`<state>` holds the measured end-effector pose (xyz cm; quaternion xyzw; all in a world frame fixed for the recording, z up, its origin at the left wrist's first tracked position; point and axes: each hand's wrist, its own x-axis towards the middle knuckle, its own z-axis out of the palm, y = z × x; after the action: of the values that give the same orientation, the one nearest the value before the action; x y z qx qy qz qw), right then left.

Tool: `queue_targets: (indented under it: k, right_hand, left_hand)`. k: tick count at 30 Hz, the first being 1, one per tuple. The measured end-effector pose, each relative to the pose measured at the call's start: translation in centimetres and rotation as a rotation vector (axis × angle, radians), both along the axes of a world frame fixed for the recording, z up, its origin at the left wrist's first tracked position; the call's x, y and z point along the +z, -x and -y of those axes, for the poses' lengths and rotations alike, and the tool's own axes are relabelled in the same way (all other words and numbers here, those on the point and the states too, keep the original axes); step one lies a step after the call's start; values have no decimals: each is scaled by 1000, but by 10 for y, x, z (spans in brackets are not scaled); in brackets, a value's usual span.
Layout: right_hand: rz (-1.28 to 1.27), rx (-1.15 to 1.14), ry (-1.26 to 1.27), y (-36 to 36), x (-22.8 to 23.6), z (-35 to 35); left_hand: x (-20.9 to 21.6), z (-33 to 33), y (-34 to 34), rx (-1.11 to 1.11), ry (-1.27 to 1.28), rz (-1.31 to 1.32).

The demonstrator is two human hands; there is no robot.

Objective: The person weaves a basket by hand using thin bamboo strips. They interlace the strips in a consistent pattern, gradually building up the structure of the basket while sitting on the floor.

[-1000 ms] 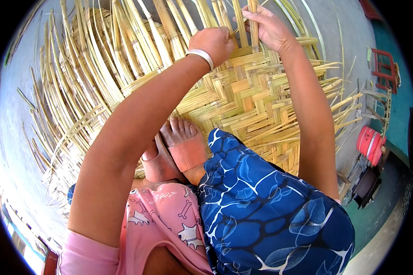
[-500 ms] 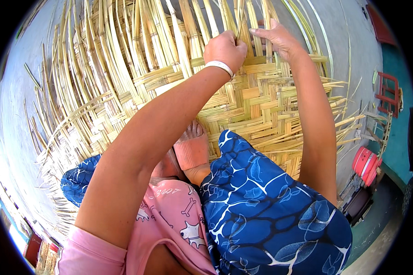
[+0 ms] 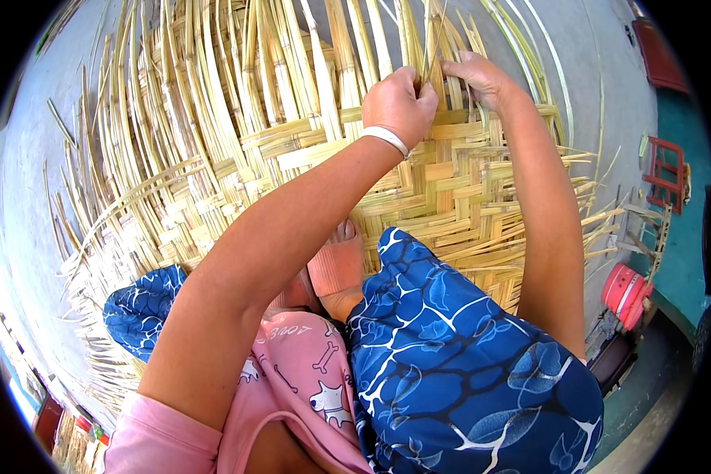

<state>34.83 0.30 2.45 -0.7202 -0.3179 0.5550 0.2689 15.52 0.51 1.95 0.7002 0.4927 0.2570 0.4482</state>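
Observation:
A half-woven mat (image 3: 442,178) of split cane in a zigzag pattern spreads over the floor around my feet. From its far edge long loose cane strips (image 3: 268,71) stick out away from me. My left hand (image 3: 399,107), with a white bangle on the wrist, is closed round upright cane strips at that far edge. Just to its right, my right hand (image 3: 486,79) has its thumb against neighbouring strips, and its fingers curl partly behind them. The fingertips of both hands are partly hidden by the cane.
My feet in pink sandals (image 3: 336,268) rest on the mat between my knees. Loose strip ends (image 3: 600,217) jut out along the right side. Beyond lie a red frame (image 3: 665,175) and a red-pink round container (image 3: 624,294). Grey floor (image 3: 35,229) shows at left.
Both hands have come slightly nearer and to the right in the view, the mat's far edge shifting along with them. The left hand stays closed on the strips.

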Motion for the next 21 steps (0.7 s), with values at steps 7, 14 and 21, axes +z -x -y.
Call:
queue_targets:
  k: [7,14,21]
  right_hand:
    - [-253,-15,-84,-12,1,9]
    - [-340,-38,-142,-20,-5,15]
    - [-62,-55,-313,-3,5,24]
  left_hand:
    - [-6,0,1,13,20,78]
    - [-3,-2,4,-51,0,42]
    - [-9,-6,3,-51,39,28]
